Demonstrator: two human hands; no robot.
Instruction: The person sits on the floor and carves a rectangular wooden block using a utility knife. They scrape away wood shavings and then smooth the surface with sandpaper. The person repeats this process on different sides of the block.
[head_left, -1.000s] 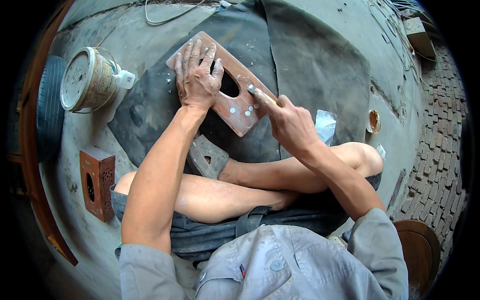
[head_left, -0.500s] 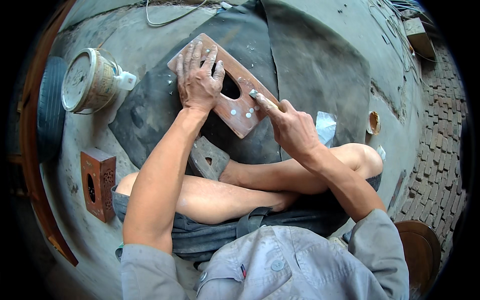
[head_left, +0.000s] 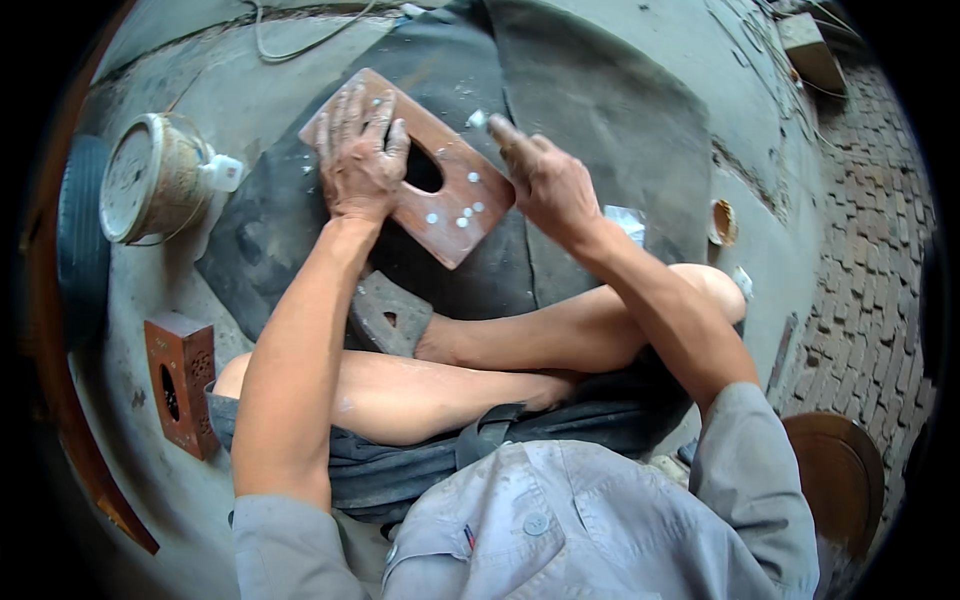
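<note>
A reddish-brown wooden panel (head_left: 452, 172) with an oval hole lies slanted across a dark sheet, several small whitish discs on its right half. My left hand (head_left: 362, 165) rests on the panel's left part, fingers stretched out and dusty with white. Just past the panel's far right edge, my right hand (head_left: 552, 180) is closed around a small chisel (head_left: 477, 119). Its pale tip points away to the left over the sheet, and most of its handle is hidden in my fingers. A grey block (head_left: 390, 315) with a small hole sits at the panel's near side, by my foot.
The dark sheet (head_left: 620, 120) covers the floor, with white crumbs on it. A lidded bucket (head_left: 150, 180) and a carved red-brown box (head_left: 185, 385) stand at left. To the right lie a whitish packet (head_left: 627, 223) and a small round container (head_left: 722, 222).
My right hand has lifted the chisel off the panel and carried it away, past the far edge. The left hand stays on the panel. The whole view has shifted slightly.
</note>
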